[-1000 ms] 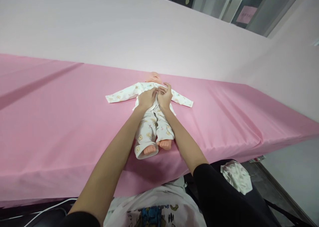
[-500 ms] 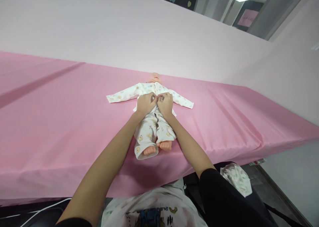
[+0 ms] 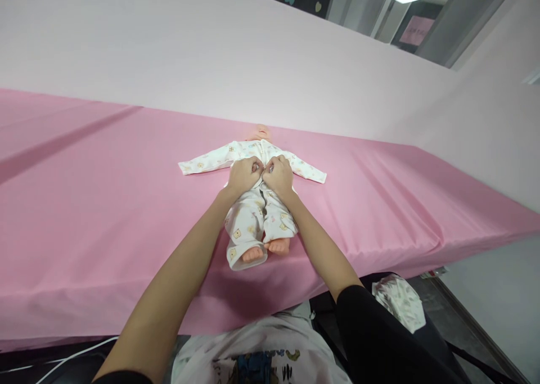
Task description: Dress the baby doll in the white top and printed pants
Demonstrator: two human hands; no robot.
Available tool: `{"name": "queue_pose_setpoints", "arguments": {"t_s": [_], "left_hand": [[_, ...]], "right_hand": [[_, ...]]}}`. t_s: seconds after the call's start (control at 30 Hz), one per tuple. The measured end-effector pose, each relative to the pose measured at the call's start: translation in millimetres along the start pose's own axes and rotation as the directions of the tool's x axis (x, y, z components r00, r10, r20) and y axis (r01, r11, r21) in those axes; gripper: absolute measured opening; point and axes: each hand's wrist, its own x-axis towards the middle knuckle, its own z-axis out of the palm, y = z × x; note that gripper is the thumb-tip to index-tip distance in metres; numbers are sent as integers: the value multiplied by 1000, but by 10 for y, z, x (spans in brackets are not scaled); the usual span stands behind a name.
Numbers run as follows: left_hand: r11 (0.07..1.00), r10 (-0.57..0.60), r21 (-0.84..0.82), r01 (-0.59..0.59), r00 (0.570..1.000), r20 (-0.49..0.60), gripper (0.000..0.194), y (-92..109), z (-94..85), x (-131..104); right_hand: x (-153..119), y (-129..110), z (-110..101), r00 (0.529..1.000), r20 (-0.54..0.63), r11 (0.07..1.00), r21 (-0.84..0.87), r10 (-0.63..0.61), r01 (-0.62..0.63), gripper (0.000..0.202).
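On its back lies a baby doll (image 3: 262, 132), feet toward me, in a white printed top (image 3: 211, 160) with both sleeves spread out. White printed trousers (image 3: 246, 221) cover its legs, and the bare feet (image 3: 278, 246) show at the cuffs. My left hand (image 3: 246, 173) and my right hand (image 3: 278, 175) meet over the middle of the chest. Fingers of both are pinched on the front edges of the top, close together. The hands hide the fastening between them.
A pink sheet (image 3: 105, 215) covers the table, with a white wall behind it. White crumpled cloth (image 3: 399, 302) lies on a dark surface at the lower right. A white cable (image 3: 76, 355) runs below the table's front edge at left.
My hands stay at the chest of the top, with their fingertips slightly shifted. The whole view has moved very slightly.
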Motion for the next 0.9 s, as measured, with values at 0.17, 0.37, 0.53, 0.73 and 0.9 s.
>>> {"name": "queue_pose_setpoints", "arguments": {"t_s": [0.17, 0.37, 0.53, 0.73, 0.9], "left_hand": [[997, 18, 69, -18, 1000, 12, 22, 26, -2, -6], [992, -26, 119, 31, 998, -49, 23, 68, 13, -22], [990, 7, 139, -3, 999, -33, 24, 78, -5, -25], [990, 50, 133, -46, 998, -29, 21, 84, -20, -41], [985, 81, 154, -78, 997, -13, 19, 100, -12, -50]], "right_hand": [[-5, -26, 10, 997, -11, 998, 1, 70, -70, 11], [1, -7, 43, 997, -56, 996, 76, 61, -56, 11], [1, 9, 57, 997, -65, 994, 104, 44, -37, 11], [-29, -28, 48, 996, -85, 998, 53, 34, -30, 10], [-36, -73, 23, 996, -56, 997, 42, 73, -71, 9]]}}
